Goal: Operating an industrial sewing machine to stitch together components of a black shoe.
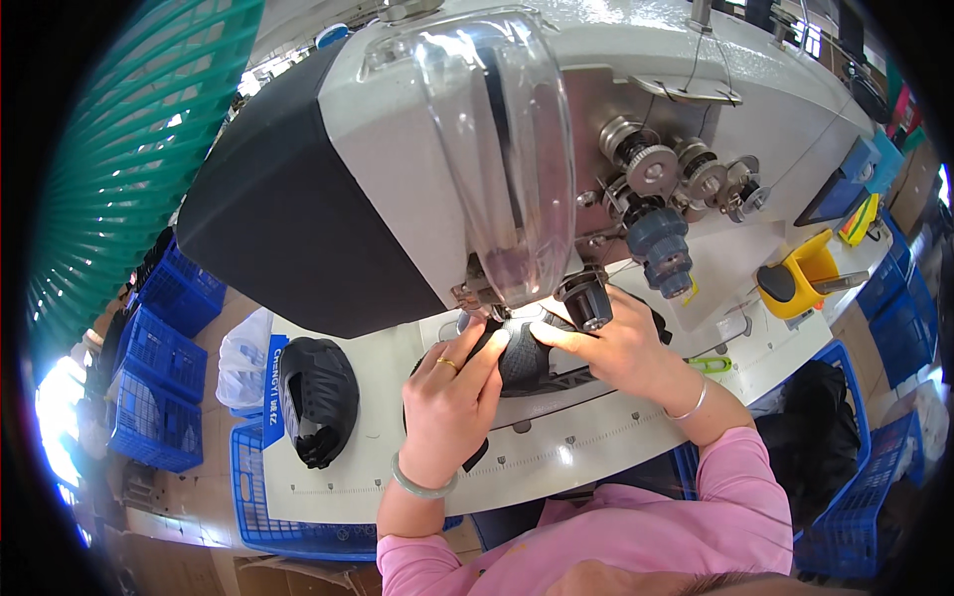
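Under the head of a white and black sewing machine (373, 129), a black textured shoe upper (525, 360) lies on the pale work table (397, 502). My left hand (447, 392) grips its left side, thumb and fingers pressed close to the needle area. From the right, my right hand (628, 348) holds the same upper, its thumb lying on the black material and its other fingers partly behind the machine parts. A clear plastic guard (507, 149) hangs over the spot, and the needle itself cannot be made out. Another black shoe upper (318, 397) rests at the table's left end.
Green thread snips (711, 365) lie right of my right hand, with a yellow holder (810, 276) farther back. Blue crates (157, 417) stand at the left; another blue crate (860, 507) is at the right. A green ribbed guard (139, 149) fills the upper left.
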Tool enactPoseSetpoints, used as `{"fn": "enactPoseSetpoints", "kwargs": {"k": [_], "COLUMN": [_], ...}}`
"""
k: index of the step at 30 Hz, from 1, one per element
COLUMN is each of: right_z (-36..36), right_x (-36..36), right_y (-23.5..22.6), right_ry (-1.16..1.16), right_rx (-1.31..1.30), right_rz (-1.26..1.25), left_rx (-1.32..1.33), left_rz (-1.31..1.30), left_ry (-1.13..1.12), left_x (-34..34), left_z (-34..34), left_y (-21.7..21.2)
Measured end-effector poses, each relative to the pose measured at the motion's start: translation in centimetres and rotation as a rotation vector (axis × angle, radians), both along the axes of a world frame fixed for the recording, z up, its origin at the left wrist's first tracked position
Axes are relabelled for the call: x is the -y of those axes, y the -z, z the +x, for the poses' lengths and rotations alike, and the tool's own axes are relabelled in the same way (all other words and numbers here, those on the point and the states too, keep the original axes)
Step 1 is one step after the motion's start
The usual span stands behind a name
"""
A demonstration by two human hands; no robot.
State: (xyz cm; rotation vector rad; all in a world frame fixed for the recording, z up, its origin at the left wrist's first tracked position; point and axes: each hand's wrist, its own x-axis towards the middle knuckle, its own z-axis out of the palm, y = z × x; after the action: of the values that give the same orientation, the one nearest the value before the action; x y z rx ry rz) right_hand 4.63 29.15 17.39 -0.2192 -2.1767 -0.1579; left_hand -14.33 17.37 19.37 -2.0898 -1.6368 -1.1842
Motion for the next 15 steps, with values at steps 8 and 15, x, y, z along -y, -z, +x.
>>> {"fn": "enactPoseSetpoints", "kwargs": {"k": [8,15], "right_z": [0.2,-0.7], "right_x": [0.8,3.9], "right_y": [-0.8,1.9], "right_ry": [0.135,0.136], "right_rx": [0.052,0.112], "right_rz": [0.055,-0.188], "left_rx": [-0.193,-0.164], "left_rz": [0.033,0.078], "left_ry": [-0.067,-0.076], "left_x": [-0.2,-0.4], "left_z": [-0.2,0.1], "left_y": [0.7,0.7]}}
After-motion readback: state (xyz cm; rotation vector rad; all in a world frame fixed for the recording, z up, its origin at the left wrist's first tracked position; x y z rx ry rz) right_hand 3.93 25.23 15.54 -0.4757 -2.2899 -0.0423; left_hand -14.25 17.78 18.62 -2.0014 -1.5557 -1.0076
